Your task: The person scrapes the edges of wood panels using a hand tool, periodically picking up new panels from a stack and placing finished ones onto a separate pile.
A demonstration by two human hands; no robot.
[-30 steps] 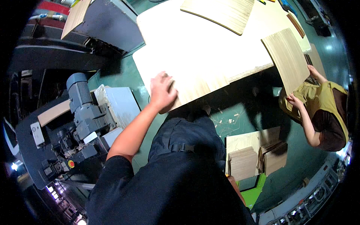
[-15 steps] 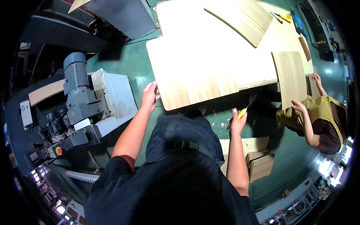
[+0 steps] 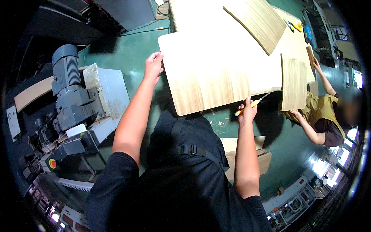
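A large rounded-corner wood-grain panel (image 3: pixel 208 92) lies over the near part of the worktable, its far part washed out by glare. At its left edge, my left hand (image 3: pixel 154 66) has its fingers closed on the rim. My right hand (image 3: pixel 247 111) is wrapped round a yellow utility knife (image 3: pixel 254 103), its blade pointing away to the right. That hand's fingertips are at the panel's near right corner; the picture does not settle whether they grip it.
A curved board (image 3: pixel 257 23), yellow-handled tools (image 3: pixel 296 26) and a blue tool (image 3: pixel 308 34) are on the worktable (image 3: pixel 275 83). At right, a co-worker (image 3: pixel 322 112) holds another board (image 3: pixel 294 83). A motorised machine (image 3: pixel 71 85) stands left. Cut boards (image 3: pixel 264 161) lie below.
My left hand has moved farther up the panel's left edge. My right hand has brought the knife up to the near right corner. The co-worker's far hand has reached a brown strip.
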